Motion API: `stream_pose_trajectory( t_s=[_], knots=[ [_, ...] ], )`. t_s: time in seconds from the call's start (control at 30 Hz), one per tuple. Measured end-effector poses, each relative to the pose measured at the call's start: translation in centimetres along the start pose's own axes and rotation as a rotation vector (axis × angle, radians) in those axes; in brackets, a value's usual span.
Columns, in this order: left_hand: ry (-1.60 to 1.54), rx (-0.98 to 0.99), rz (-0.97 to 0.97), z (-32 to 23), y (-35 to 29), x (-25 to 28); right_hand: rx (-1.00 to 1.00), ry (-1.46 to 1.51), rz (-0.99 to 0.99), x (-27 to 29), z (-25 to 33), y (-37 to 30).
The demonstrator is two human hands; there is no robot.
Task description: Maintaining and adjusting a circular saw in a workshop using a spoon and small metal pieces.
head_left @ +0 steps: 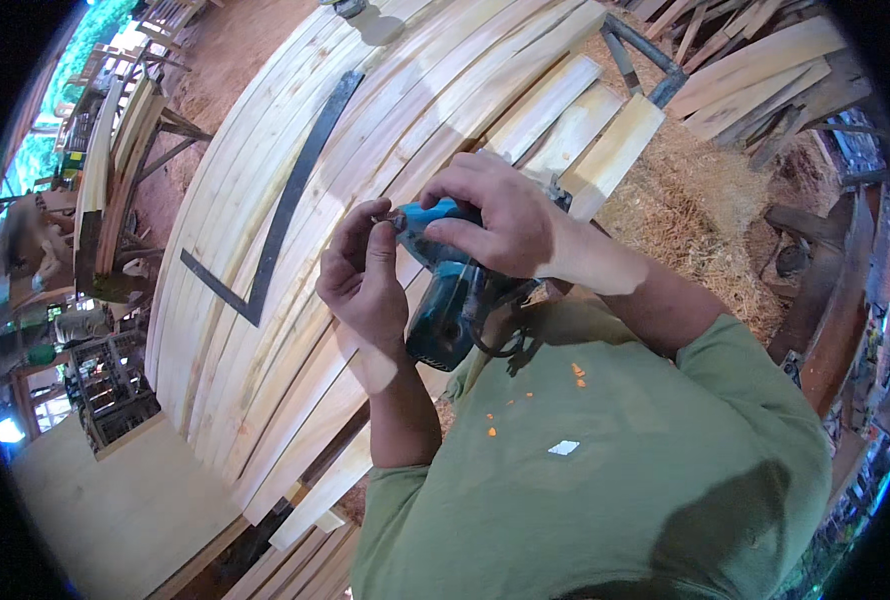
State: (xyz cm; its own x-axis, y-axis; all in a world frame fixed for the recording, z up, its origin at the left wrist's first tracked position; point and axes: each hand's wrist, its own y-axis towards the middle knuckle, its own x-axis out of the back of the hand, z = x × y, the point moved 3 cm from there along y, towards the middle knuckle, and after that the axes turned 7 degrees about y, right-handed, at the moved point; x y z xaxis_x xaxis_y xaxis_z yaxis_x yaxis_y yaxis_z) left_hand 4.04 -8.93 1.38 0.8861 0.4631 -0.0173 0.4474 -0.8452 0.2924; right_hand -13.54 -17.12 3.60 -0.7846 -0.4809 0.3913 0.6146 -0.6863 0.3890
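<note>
Close to my body, above the wooden boards (265, 400), I have a teal and black power tool (443, 318) with a dark cord looping off its lower side. My right hand (500, 215) lies over the top of the tool, its fingers and thumb curled round the teal body. At the tool's left end my left hand (370, 285) pinches a small part between thumb and fingertips; too little of it shows to tell its kind. A dark metal carpenter's square (293, 200) rests flat on the boards beyond my left hand.
Shorter boards (615, 150) and a dark metal frame corner (645, 60) are at the far right, beside a heap of wood shavings (690, 210). A pale sheet panel (115, 510) lies at lower left. More stacked planks (125, 160) stand at far left.
</note>
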Motion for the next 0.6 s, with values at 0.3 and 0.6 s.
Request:
stream_pose_trajectory(
  t_s=[0.3, 0.6],
  knots=[
    [0.169, -0.031, -0.055, -1.2, -0.5, 0.6, 0.05, 0.018, 0.004, -1.5, 0.2, 1.0],
    [0.205, 0.007, -0.035, -1.3, -0.8, 0.8, 0.091, -0.022, 0.012, -1.4, 0.2, 1.0]
  ],
)
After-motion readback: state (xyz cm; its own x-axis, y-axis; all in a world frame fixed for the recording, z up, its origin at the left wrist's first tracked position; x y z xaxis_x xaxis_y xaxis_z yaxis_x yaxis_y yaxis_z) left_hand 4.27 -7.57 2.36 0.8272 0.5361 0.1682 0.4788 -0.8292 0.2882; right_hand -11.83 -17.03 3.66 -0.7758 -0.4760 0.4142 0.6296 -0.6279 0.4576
